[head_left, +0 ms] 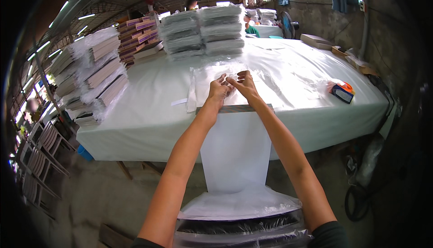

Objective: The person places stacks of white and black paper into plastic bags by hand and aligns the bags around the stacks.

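Note:
Both hands meet over a flat stack of sheets [239, 109] at the table's near edge, with a clear plastic bag [204, 77] around its far part. My left hand [218, 91] is closed, its fingertips pinching the thin plastic. Beside it, my right hand [245, 87] has bent fingers, with thumb and fingertips closed on the same plastic; the exact grip is small and hard to see. A plain white sheet [237, 144] hangs below the stack, between my forearms. Its lower end meets a plastic-wrapped bundle [239, 205] close to my body.
Wrapped stacks [101, 72] stand at the table's left, with more wrapped stacks [221, 29] at the back. An orange-and-blue tape dispenser [343, 91] lies to the right on the white-covered table [149, 108]. Chairs [49, 135] stand at left; people are farther back.

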A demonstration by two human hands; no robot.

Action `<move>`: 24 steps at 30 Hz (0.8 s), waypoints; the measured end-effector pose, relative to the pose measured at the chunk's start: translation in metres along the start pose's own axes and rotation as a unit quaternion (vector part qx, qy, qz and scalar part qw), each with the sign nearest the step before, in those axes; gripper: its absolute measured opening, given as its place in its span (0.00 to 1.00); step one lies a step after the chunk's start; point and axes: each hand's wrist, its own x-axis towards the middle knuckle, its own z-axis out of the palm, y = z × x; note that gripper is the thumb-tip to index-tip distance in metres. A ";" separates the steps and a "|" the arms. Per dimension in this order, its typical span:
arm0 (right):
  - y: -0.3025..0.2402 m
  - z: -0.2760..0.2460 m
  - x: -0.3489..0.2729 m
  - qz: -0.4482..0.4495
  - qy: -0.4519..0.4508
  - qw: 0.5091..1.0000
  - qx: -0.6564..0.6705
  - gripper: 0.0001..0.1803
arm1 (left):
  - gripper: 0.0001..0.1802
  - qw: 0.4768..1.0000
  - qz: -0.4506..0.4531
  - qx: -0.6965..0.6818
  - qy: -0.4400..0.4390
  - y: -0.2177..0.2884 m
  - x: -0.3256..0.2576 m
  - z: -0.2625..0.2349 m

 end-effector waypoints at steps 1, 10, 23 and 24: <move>-0.002 0.001 0.000 0.003 -0.001 1.000 -0.011 0.42 | 0.41 1.000 0.013 0.009 0.006 0.003 -0.002 0.001; 0.000 -0.008 -0.002 0.005 0.142 0.988 0.052 0.22 | 0.39 0.998 0.048 -0.029 -0.011 -0.003 0.005 -0.009; 0.000 -0.008 -0.004 -0.121 0.141 0.983 -0.004 0.11 | 0.18 0.996 0.047 0.074 0.030 -0.017 0.022 -0.021; 0.004 -0.010 -0.003 -0.146 0.141 0.978 -0.042 0.11 | 0.18 0.995 0.028 0.087 0.033 -0.016 0.020 -0.017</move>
